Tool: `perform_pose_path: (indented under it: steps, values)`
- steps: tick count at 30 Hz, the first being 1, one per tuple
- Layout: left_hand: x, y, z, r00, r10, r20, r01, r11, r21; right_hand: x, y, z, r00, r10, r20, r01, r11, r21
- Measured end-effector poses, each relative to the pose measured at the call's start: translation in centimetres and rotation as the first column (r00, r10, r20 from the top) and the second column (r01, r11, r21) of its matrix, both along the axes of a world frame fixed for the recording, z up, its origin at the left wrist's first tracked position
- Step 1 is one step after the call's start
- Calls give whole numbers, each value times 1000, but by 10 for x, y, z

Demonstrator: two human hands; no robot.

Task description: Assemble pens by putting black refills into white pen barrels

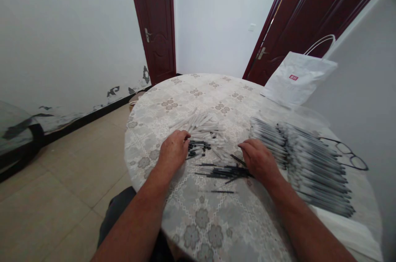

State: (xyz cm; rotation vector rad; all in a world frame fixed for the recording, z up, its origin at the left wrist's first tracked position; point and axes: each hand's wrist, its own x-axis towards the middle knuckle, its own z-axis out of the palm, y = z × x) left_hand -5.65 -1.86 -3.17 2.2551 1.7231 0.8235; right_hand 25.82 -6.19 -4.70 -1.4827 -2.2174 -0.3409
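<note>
Forearms (144, 216) frame tablecloth (202, 202) to its near edge, hands (173, 149) (260, 162) apart beside black rods (224, 171).

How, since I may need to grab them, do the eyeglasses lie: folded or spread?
Spread: the eyeglasses show a temple reaching out away from the lenses.

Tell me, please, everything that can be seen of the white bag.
The bag is white and looks like creased paper or plastic, with thin white handles looped upward. Its front bears a small red label, too blurred to read. It stands on the table, at the far right; its inside is hidden.
</note>
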Motion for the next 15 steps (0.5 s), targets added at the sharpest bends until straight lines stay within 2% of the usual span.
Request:
perform_pose_path:
  steps: [5, 11, 15]
  values:
    - [-5, 4, -2, 1000, 20, -15, -21, 998, -53, -10, -1, -3, 999, 41, 1, -41, 997, -67]
    - [-5, 4, -3, 999, 28, -32, -30, 998, -55, -15, -1, -6, 1000, -23, 20, 26, 980, -196]
    - [-6, 6, -5, 999, 32, -34, -34, 998, -49, -15, 0, -4, 999, -48, 18, 51, 979, -197]
